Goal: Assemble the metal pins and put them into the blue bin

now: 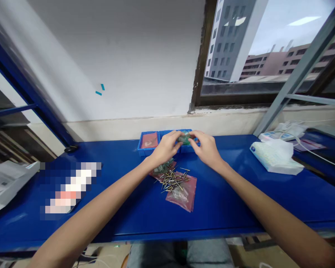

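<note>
Both hands are over the blue bins at the back of the table. My left hand (168, 146) and my right hand (205, 146) hold a greenish clear plastic bag (185, 138) between them, fingers pinched on its two sides. The left blue bin (146, 152) holds a pink bag (149, 140). Nearer to me lie a loose pile of thin metal pins (173, 180), a greyish clear bag (162, 167) and a pink bag with clear packets (183, 192). The bins under my hands are partly hidden.
A tissue pack (277, 158) lies at the right, beside a white power strip (280, 136) with cables. White papers (9, 182) are at the far left, near a blurred-out object (72, 190). Rack posts stand at both sides, with a wall behind.
</note>
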A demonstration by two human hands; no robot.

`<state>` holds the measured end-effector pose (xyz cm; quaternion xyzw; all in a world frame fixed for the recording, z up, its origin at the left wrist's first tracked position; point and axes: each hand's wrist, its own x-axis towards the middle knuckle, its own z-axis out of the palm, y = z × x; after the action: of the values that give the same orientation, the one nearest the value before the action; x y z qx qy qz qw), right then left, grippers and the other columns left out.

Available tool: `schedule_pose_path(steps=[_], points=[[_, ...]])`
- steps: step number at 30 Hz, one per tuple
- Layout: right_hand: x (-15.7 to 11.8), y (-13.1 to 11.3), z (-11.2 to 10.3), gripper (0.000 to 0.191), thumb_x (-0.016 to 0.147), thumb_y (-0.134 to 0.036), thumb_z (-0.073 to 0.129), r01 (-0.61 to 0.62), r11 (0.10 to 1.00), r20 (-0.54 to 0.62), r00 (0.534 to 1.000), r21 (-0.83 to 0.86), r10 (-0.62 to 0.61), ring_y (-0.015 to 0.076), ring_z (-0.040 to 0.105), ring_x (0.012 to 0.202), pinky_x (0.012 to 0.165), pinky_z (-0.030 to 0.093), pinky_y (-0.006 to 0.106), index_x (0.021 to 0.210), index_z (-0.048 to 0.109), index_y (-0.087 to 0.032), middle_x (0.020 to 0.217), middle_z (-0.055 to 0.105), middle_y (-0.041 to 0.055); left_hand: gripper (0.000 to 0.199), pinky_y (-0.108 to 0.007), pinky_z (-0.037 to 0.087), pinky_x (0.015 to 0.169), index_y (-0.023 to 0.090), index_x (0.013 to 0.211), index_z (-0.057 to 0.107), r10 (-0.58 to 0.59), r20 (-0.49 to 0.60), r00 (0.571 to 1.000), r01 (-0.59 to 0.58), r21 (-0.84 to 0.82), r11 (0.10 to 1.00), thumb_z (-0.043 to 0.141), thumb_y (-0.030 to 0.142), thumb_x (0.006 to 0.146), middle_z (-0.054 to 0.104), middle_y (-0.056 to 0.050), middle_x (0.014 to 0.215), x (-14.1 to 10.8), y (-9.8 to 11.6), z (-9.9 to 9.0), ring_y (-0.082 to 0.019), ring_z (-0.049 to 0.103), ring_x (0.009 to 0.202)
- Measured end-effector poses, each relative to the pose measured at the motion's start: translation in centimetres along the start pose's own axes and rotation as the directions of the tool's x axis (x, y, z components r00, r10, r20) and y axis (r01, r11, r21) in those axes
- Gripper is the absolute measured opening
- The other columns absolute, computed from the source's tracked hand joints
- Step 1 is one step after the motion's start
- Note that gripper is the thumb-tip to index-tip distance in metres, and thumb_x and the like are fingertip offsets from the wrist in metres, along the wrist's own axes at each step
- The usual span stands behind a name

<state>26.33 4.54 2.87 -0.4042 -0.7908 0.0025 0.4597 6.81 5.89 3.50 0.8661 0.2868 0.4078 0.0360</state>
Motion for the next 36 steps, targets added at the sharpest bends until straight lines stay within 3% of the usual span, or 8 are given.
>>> schedule_pose_path(steps=[4, 7, 11, 14, 22, 30, 36], points=[[0.5, 3.1, -0.4, 0.013, 0.083, -0.014, 0.058, -0.130, 0.992, 0.055, 0.990, 0.000, 0.130, 0.0209, 0.065, 0.078, 0.076, 0.048, 0.032, 0.092, 0.068, -0.018, 0.086, 0.072, 0.0050, 0.023, -0.034, 0.050, 0.083, 0.013, 0.110, 0.063, 0.039, 0.140, 0.989, -0.046, 0.046, 0.998, 0.055, 0.006, 0.089, 0.067, -0.008, 0.099, 2.2, -1.9, 2.3, -0.021, 0.063, 0.091], [0.3, 4.2, 0.0, 0.012, 0.082, -0.015, 0.060, -0.150, 0.987, 0.107, 0.982, -0.052, 0.155, 0.0201, 0.063, 0.076, 0.075, 0.046, 0.031, 0.091, 0.068, -0.018, 0.081, 0.071, 0.0039, 0.024, -0.034, 0.050, 0.082, 0.014, 0.110, 0.065, 0.024, 0.241, 0.970, -0.038, 0.052, 0.998, 0.058, 0.008, 0.088, 0.069, -0.008, 0.099, 2.7, -3.3, 2.9, -0.022, 0.065, 0.091], [0.1, 4.8, 0.5, 0.011, 0.083, -0.015, 0.063, -0.085, 0.977, 0.133, 0.985, -0.197, 0.112, 0.0239, 0.059, 0.087, 0.082, 0.043, 0.034, 0.091, 0.069, -0.018, 0.090, 0.068, 0.0077, 0.023, -0.034, 0.050, 0.084, 0.016, 0.110, 0.067, -0.003, 0.229, 0.973, -0.013, 0.068, 0.998, 0.062, 0.012, 0.088, 0.070, -0.008, 0.102, 2.8, -3.7, 2.6, -0.022, 0.066, 0.093], [0.0, 5.0, 0.6, 0.008, 0.085, -0.019, 0.063, -0.106, 0.960, 0.147, 0.978, -0.260, 0.148, 0.0250, 0.057, 0.089, 0.083, 0.042, 0.035, 0.089, 0.069, -0.017, 0.090, 0.064, 0.0092, 0.022, -0.035, 0.050, 0.086, 0.016, 0.111, 0.068, 0.027, 0.220, 0.975, -0.043, 0.069, 0.997, 0.062, 0.016, 0.090, 0.070, -0.009, 0.104, 2.9, -3.5, 2.3, -0.021, 0.065, 0.093], [0.0, 4.8, 0.4, 0.013, 0.091, -0.022, 0.057, -0.056, 0.985, 0.151, 0.985, -0.161, 0.081, 0.0235, 0.057, 0.087, 0.082, 0.041, 0.034, 0.094, 0.069, -0.018, 0.090, 0.063, 0.0073, 0.021, -0.030, 0.050, 0.077, 0.017, 0.104, 0.072, -0.063, 0.256, 0.965, 0.055, 0.038, 0.998, 0.058, 0.014, 0.089, 0.075, -0.005, 0.093, 2.8, -4.2, 2.3, -0.018, 0.067, 0.082], [-0.2, 4.7, 0.7, 0.020, 0.092, -0.021, 0.055, -0.105, 0.966, 0.225, 0.961, -0.236, 0.159, 0.0240, 0.058, 0.087, 0.083, 0.042, 0.035, 0.087, 0.074, -0.017, 0.086, 0.064, 0.0088, 0.030, -0.035, 0.049, 0.087, 0.019, 0.107, 0.075, 0.012, 0.375, 0.927, -0.075, 0.155, 0.985, 0.051, 0.013, 0.090, 0.074, -0.008, 0.104, 2.8, -4.0, 2.1, -0.020, 0.066, 0.094], [0.0, 3.3, 0.0, 0.019, 0.093, -0.024, 0.054, -0.086, 0.961, 0.153, 0.980, -0.265, 0.130, 0.0251, 0.058, 0.092, 0.085, 0.043, 0.036, 0.097, 0.070, -0.015, 0.091, 0.063, 0.0106, 0.030, -0.034, 0.050, 0.082, 0.019, 0.118, 0.070, -0.015, 0.305, 0.952, -0.051, 0.206, 0.977, 0.052, 0.021, 0.094, 0.070, -0.010, 0.106, 2.3, -2.4, -0.2, -0.021, 0.066, 0.090]])
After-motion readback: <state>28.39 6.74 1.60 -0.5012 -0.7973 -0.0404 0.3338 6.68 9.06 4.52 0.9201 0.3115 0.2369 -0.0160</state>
